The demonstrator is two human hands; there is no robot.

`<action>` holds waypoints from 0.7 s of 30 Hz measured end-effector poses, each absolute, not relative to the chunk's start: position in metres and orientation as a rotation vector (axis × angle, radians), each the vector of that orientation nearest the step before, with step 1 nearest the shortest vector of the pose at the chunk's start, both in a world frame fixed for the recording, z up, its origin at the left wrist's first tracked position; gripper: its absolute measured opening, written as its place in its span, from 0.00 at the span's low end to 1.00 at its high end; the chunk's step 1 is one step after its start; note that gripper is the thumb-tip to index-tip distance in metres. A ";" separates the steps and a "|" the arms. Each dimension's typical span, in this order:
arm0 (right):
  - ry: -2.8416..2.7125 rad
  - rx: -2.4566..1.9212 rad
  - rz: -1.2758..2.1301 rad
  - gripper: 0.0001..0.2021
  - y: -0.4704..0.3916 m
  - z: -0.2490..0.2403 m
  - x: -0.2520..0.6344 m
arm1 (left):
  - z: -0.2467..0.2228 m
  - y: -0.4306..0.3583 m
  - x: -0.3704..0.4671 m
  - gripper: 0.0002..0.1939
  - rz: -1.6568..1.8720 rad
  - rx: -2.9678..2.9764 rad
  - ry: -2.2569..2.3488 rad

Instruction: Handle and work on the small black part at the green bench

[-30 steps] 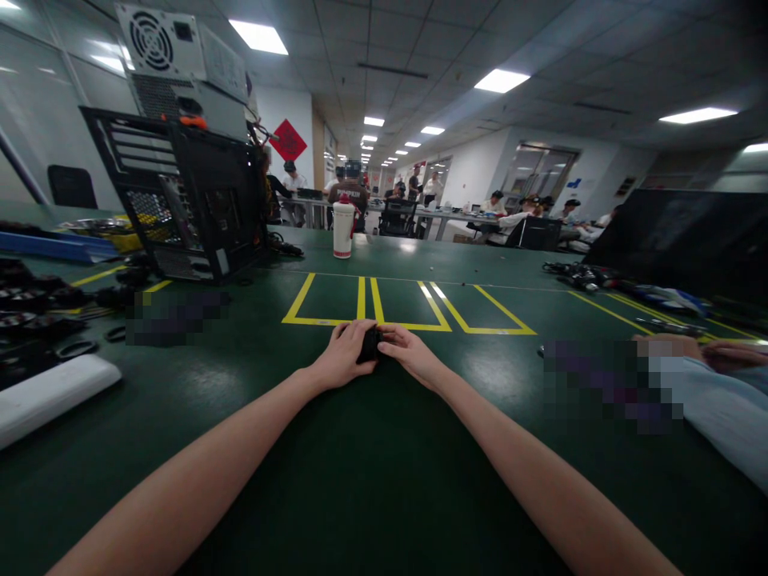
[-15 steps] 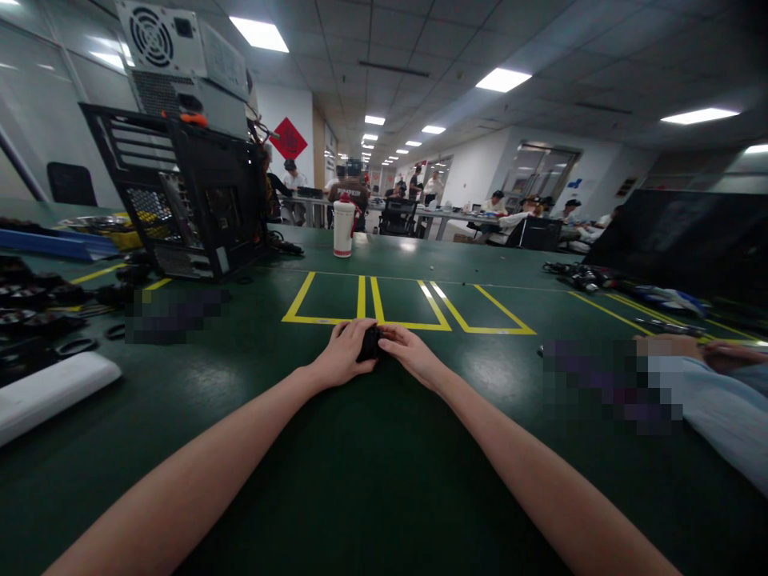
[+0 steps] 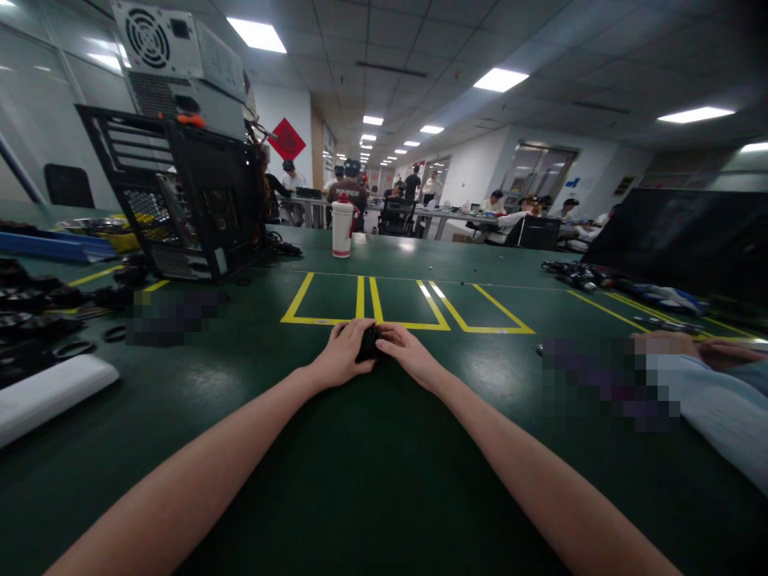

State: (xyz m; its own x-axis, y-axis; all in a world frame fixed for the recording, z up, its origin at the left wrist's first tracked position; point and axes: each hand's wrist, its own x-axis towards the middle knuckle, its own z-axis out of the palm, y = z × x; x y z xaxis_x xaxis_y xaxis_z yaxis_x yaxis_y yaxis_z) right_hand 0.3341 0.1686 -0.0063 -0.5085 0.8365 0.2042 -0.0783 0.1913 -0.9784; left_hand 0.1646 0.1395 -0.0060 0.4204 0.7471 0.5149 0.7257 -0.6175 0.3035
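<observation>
Both hands meet around a small black object (image 3: 367, 346) low over the green table (image 3: 384, 464), close to the yellow tape lines. My left hand (image 3: 345, 353) curls round its left side, with fingers over the top and thumb at the near side. On the right, the fingers and thumb of my right hand (image 3: 405, 352) are closed against its edge. Fingers cover most of the object, so its kind cannot be made out.
Yellow tape outlines (image 3: 366, 322) lie just beyond my hands. A white bottle (image 3: 342, 230) stands behind them. At left are an open computer case (image 3: 198, 192) with power supplies on top, black rings (image 3: 75, 349) and a white bar (image 3: 57, 394). Another person's sleeve (image 3: 711, 400) rests at right.
Both hands stay round the black object in nearly the same place. The whole view has shifted very slightly; nothing else has clearly moved.
</observation>
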 end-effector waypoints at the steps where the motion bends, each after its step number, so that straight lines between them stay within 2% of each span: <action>1: -1.660 -0.731 1.440 0.17 0.169 -0.006 0.335 | -0.006 0.139 0.165 0.31 0.974 2.617 1.355; 7: -1.670 -0.616 1.527 0.20 0.165 -0.004 0.337 | -0.005 0.139 0.165 0.31 0.956 2.606 1.356; 13: -1.637 -0.658 1.449 0.12 0.163 -0.002 0.335 | -0.003 0.138 0.165 0.30 0.951 2.596 1.361; 21: -1.638 -0.643 1.519 0.19 0.168 -0.007 0.335 | -0.004 0.139 0.166 0.31 0.971 2.590 1.362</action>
